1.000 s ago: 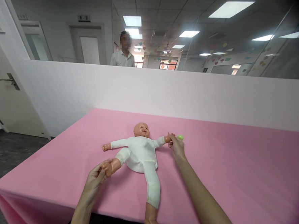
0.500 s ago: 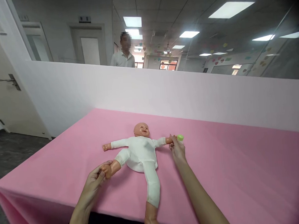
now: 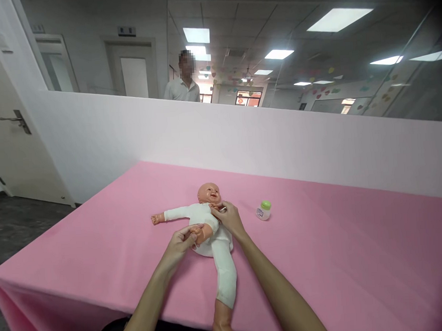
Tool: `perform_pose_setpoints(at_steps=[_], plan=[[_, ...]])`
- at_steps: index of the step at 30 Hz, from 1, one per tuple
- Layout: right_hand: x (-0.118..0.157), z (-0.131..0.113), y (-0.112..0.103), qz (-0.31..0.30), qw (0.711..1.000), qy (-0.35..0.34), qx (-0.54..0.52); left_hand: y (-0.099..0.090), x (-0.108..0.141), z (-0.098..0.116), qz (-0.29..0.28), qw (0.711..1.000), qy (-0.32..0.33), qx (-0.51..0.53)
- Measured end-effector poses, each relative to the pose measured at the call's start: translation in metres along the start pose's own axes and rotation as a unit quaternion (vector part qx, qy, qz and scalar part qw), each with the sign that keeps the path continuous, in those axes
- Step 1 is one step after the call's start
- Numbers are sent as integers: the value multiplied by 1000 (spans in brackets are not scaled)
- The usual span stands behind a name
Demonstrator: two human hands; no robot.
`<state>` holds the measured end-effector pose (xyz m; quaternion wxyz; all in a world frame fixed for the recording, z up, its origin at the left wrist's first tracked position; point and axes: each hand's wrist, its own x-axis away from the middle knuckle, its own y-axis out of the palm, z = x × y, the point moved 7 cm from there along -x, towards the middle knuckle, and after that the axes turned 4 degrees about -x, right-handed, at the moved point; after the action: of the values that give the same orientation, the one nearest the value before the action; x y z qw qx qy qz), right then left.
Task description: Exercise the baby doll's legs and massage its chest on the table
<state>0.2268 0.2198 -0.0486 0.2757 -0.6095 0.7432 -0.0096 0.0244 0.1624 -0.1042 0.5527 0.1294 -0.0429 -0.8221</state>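
Note:
A bald baby doll (image 3: 205, 214) in a white suit lies on its back on the pink-covered table (image 3: 324, 259). My left hand (image 3: 182, 240) grips the doll's foot at the image left, with that leg bent up over its belly. Below the doll's chin, my right hand (image 3: 230, 219) is closed on the doll's hand, whose arm is folded across the chest. The doll's other arm stretches out to the left and its other leg hangs over the table's front edge.
Right of my right hand stands a small jar (image 3: 263, 211) with a green lid. A low white wall (image 3: 242, 139) runs behind the table. Beyond the glass stands a person (image 3: 182, 89) in a light shirt.
Both hands have moved inward, bringing the doll's held foot over its belly and its held hand onto its chest. The jar, formerly mostly hidden by my right hand, now shows fully.

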Motion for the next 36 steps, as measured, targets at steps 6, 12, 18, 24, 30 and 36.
perform_pose_setpoints(at_steps=[6,12,18,24,30,36], plan=[[3,54,-62,176,951,138,-215,-49,48,7,96,995,-12,13],[37,132,-113,342,822,277,-361,-104,116,-17,200,978,-49,41],[49,135,-118,365,818,288,-339,-106,122,-28,211,975,-47,57],[17,50,-81,209,944,121,-224,-73,73,2,154,988,-5,12],[14,4,-11,44,999,-8,-6,-21,24,2,68,998,-9,-6],[10,11,-12,39,999,12,-7,-5,22,10,56,998,1,-22]])
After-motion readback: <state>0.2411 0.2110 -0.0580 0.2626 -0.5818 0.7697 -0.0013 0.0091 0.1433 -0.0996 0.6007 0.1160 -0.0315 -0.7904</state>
